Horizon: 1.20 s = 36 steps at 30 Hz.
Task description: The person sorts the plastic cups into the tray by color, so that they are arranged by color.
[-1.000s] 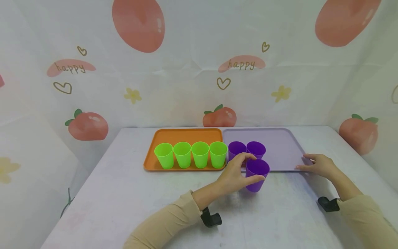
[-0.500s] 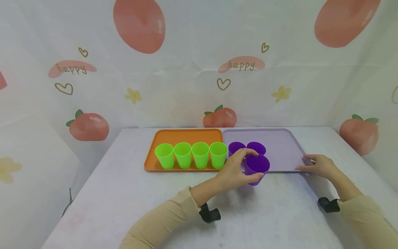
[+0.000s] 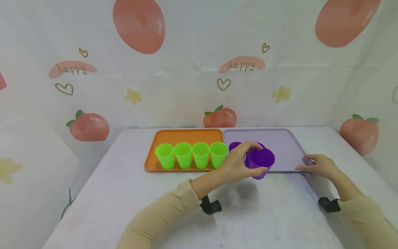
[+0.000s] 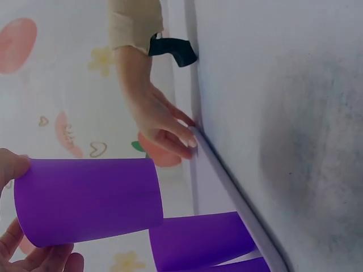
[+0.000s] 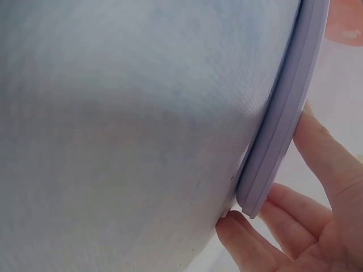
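Note:
My left hand point(image 3: 234, 165) grips a purple cup point(image 3: 262, 159) by its rim, thumb on the near side and fingers on the far side. The cup is raised off the table over the front edge of the lavender tray point(image 3: 284, 147). Behind it, partly hidden, two more purple cups point(image 4: 201, 241) stand on that tray. At the tray's front right corner, my right hand point(image 3: 323, 167) holds the edge between thumb and fingers. In the right wrist view, the fingers point(image 5: 300, 209) touch the tray's corner.
To the left, an orange tray point(image 3: 186, 135) adjoins the lavender one. Several green cups point(image 3: 182, 155) stand upright in a row along its front. A printed cloth point(image 3: 174, 97) hangs behind the white table point(image 3: 112, 193).
My left hand has lifted the purple cup from in front of the lavender tray and moved it up, forward and slightly right. The right hand stays at the tray's corner.

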Tool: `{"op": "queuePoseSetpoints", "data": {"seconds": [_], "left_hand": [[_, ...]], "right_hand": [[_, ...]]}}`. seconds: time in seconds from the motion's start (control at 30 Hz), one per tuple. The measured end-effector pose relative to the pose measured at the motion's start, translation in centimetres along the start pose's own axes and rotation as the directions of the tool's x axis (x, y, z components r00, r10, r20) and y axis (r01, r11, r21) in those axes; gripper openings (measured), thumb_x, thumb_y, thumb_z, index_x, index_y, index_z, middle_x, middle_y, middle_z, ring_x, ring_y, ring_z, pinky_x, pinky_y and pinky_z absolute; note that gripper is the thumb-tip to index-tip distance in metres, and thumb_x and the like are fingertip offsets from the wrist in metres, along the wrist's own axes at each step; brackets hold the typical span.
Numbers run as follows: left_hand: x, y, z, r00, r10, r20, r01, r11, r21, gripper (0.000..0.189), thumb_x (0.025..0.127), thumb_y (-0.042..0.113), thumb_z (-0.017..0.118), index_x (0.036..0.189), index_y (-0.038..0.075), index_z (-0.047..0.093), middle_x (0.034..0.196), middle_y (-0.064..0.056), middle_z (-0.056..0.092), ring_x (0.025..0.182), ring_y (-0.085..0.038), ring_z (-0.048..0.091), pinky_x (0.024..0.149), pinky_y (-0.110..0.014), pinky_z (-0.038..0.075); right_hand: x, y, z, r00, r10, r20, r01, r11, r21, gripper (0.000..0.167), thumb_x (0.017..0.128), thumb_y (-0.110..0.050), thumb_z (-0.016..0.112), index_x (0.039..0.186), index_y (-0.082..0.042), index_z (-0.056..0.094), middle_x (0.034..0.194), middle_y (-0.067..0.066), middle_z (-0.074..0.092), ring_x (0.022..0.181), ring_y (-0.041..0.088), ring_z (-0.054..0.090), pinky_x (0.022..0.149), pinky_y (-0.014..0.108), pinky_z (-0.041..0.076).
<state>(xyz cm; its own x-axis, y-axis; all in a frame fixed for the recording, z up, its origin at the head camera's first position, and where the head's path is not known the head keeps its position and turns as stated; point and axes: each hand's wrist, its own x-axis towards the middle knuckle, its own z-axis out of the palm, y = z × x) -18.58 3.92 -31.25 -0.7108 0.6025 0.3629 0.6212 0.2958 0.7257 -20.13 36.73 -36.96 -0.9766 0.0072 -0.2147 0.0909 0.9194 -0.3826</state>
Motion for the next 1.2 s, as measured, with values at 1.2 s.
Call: {"op": "queuePoseSetpoints", "data": {"seconds": [1.2], "left_hand": [[5.3,1.0,1.3,0.996,0.029,0.082,-0.043,0.983,0.179,0.052,0.079,0.032,0.074,0.122,0.012,0.052,0.119,0.001,0.059,0.107,-0.008,0.053,0.091,-0.006,0.041]], "right_hand": [[0.1,0.2,0.0,0.999,0.024,0.033,-0.024,1.0,0.007,0.095,0.078,-0.055,0.066,0.134,0.014,0.034,0.132,0.045,0.03,0.119,0.061,0.032,0.091,0.067,0.04]]}}
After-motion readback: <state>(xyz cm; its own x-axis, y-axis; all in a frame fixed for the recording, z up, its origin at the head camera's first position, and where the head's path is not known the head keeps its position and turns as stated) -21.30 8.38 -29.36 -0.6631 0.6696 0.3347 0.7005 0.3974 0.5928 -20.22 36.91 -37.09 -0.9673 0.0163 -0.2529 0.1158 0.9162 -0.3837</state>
